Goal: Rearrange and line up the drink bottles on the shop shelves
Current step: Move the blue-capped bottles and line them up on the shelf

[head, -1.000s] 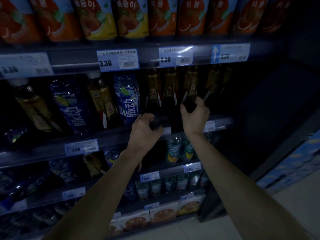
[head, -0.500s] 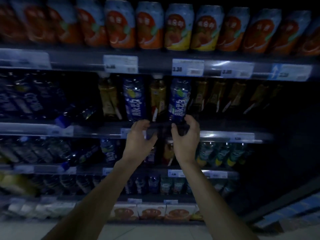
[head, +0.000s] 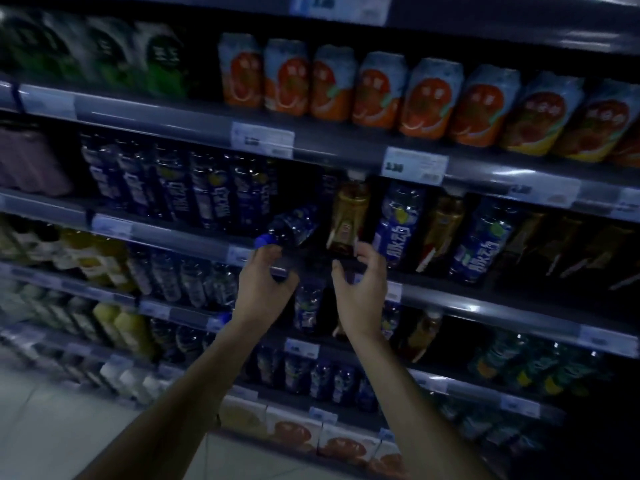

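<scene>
A blue-capped bottle (head: 292,226) lies tipped beside an upright amber bottle (head: 347,216) on the shelf (head: 485,296).

I face dim, motion-blurred shelves (head: 194,112), darkest at lower right. Glare streaks the shelf-edge strips (head: 485,308). Lines bow toward the frame's edges.

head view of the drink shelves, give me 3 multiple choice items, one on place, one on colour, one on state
1. Where is the tipped-over bottle?
A. right of the amber bottle
B. left of the amber bottle
C. on the floor

2. What colour is the tipped-over bottle's cap?
A. blue
B. red
C. white

3. How are the left hand and right hand?
A. both fists closed
B. both gripping cans
C. both open, fingers curled, near the shelf edge

Key: B, it lies left of the upright amber bottle; A, the cap by the left fingertips is blue; C, neither hand encloses anything.
</scene>
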Motion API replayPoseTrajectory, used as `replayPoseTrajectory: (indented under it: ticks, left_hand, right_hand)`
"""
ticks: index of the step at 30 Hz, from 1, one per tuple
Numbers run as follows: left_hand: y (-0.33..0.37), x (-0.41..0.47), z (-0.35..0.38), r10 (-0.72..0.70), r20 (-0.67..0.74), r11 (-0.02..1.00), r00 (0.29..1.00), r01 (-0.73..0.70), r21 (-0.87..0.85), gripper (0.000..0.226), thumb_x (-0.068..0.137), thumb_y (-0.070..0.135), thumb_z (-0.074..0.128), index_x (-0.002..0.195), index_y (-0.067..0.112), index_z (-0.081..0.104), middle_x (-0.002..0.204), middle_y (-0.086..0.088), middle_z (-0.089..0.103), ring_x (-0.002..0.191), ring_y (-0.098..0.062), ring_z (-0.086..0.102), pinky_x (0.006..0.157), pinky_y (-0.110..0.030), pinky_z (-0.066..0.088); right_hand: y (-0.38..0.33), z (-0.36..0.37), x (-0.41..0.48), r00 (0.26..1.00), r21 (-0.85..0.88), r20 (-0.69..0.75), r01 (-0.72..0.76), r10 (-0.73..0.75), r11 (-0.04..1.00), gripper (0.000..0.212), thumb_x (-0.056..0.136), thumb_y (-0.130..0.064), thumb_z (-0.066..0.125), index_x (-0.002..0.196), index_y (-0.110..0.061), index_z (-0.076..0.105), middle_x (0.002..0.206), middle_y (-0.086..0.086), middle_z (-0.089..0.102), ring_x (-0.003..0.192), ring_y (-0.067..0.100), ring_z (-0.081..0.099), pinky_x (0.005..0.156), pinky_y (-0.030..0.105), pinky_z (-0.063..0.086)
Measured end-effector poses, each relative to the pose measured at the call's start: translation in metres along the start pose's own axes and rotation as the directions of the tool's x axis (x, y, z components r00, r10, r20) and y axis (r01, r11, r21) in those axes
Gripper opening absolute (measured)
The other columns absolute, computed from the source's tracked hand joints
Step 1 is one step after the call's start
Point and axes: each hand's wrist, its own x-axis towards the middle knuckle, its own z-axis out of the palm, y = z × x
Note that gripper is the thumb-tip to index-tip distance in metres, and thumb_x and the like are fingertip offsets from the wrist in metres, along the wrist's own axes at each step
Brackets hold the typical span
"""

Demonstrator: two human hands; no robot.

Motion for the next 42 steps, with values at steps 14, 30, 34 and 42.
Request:
replayPoseTrajectory:
  ticks: [14,30,34,42]
  left_hand:
    - [-0.039,0.043,-0.028,-0.027,-0.010,0.993,1.000,0.025,-0.119,0.060,0.087,0.027,0.067,0.139,0.018,0.039,0.134,-0.002,0.041,0.106,-0.008,0.043,0.085,-0.025,0.038]
    - [-0.039,0.054,0.019,-0.176,-0.167,0.956,0.970,0.129,-0.263,0.045,0.078,0.026,0.078,0.117,0.018,0.057,0.108,0.002,0.053,0.092,-0.018,0.057,0.082,-0.033,0.050]
    - [-0.038,0.050,0.019,-0.220,-0.188,0.916,0.957,0.136,-0.378,0.041,0.077,0.026,0.077,0.113,0.023,0.057,0.106,0.008,0.054,0.088,-0.005,0.057,0.075,-0.022,0.048]
    - [-0.015,0.055,0.002,-0.217,-0.243,0.840,0.945,0.054,-0.539,0.035,0.074,0.026,0.076,0.095,0.042,0.054,0.107,0.012,0.050,0.086,0.004,0.057,0.068,-0.015,0.047]
  right_hand:
    - [0.010,0.072,-0.003,0.999,-0.260,0.006,0.038,-0.038,0.965,0.049,0.086,-0.030,0.069,0.128,-0.011,0.052,0.128,0.007,0.056,0.123,0.023,0.042,0.100,0.046,0.041]
    - [0.030,0.070,-0.004,0.993,-0.395,0.049,0.120,-0.110,0.911,0.052,0.079,-0.019,0.076,0.124,-0.005,0.054,0.120,0.012,0.057,0.118,0.026,0.045,0.104,0.057,0.033]
    - [0.032,0.069,-0.005,0.991,-0.380,0.062,0.132,-0.117,0.916,0.052,0.080,-0.019,0.075,0.125,-0.006,0.053,0.121,0.011,0.056,0.119,0.026,0.045,0.106,0.056,0.031]
    - [0.031,0.069,-0.005,0.989,-0.382,0.088,0.142,-0.117,0.913,0.051,0.082,-0.019,0.073,0.125,-0.004,0.052,0.124,0.014,0.055,0.122,0.031,0.047,0.107,0.056,0.028]
